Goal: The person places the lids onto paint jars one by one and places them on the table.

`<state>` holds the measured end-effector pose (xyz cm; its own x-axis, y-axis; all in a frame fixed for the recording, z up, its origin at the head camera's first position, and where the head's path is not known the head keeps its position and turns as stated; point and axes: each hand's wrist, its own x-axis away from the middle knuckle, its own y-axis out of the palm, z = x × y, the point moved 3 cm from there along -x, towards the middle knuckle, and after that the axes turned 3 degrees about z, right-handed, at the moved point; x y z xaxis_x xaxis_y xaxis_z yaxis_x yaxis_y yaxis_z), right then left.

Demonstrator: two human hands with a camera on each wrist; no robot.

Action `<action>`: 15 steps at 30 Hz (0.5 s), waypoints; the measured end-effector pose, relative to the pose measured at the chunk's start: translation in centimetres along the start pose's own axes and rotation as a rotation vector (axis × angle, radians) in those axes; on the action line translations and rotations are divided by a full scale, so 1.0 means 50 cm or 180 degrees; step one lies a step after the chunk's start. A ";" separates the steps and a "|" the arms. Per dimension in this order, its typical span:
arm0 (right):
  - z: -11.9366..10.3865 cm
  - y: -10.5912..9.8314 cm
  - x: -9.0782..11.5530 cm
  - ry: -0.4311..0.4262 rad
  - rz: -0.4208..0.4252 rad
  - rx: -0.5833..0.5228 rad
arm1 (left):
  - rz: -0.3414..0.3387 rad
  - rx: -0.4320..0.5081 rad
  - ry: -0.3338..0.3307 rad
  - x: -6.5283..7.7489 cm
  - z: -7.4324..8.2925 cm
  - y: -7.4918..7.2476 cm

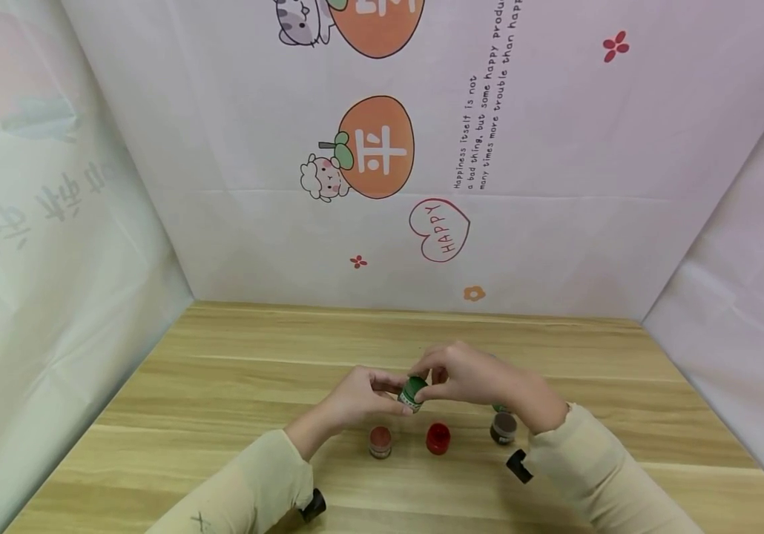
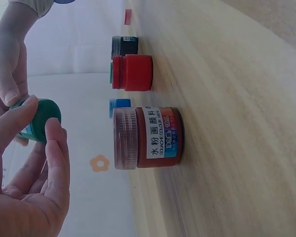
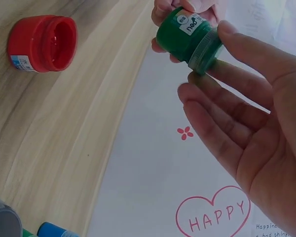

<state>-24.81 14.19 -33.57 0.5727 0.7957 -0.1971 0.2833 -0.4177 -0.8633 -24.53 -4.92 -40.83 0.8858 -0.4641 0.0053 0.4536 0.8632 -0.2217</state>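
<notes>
My left hand (image 1: 358, 397) holds a small green paint jar (image 3: 180, 37) by its body, tilted above the table. The fingers and thumb of my right hand (image 1: 472, 374) pinch its transparent lid (image 3: 205, 52), which sits on the jar. Below the hands stands a red paint jar (image 1: 438, 439) without a lid; red paint shows through its mouth in the right wrist view. To its left, a reddish-brown gouache jar (image 2: 160, 143) stands upright with its lid on, nearest my left wrist.
A dark jar (image 1: 504, 429) stands right of the red one, beneath my right forearm. Behind it a green item (image 1: 501, 408) is mostly hidden, and a blue jar (image 3: 54, 230) shows in the right wrist view. Printed white cloth (image 1: 255, 245) borders the wooden table (image 1: 235, 348).
</notes>
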 end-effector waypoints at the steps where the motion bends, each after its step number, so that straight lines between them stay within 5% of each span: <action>1: 0.000 0.001 0.000 -0.0035 0.0016 0.0027 | 0.0003 0.0007 0.0005 0.001 0.000 0.000; 15: -0.004 0.000 0.004 -0.0141 -0.0019 0.0033 | 0.0045 -0.0042 -0.0046 0.002 0.006 0.001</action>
<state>-24.57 14.27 -33.51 0.5364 0.8169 -0.2122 0.2784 -0.4086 -0.8692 -24.38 -4.86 -40.52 0.8934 -0.4489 0.0162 0.4398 0.8669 -0.2347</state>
